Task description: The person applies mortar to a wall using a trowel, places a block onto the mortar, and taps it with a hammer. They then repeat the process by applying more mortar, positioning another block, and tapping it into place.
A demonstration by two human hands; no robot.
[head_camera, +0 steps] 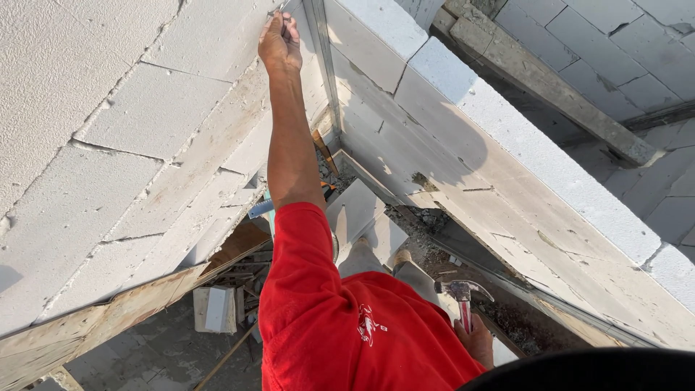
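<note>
- Left hand (pixel 280 42): raised, fingers pinched on something small against the white aerated-block wall (pixel 145 145), near the upright metal strip (pixel 323 51); object indistinct.
- Right hand (pixel 478 339): low at the hip, clenched around the red-handled steel claw hammer (pixel 462 297), head up, ready.

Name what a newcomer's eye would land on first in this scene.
The red shirt fills the bottom centre. From it a bare arm stretches up to the left hand, pinching something small against the block wall. Lower right, the right hand holds a claw hammer.
</note>
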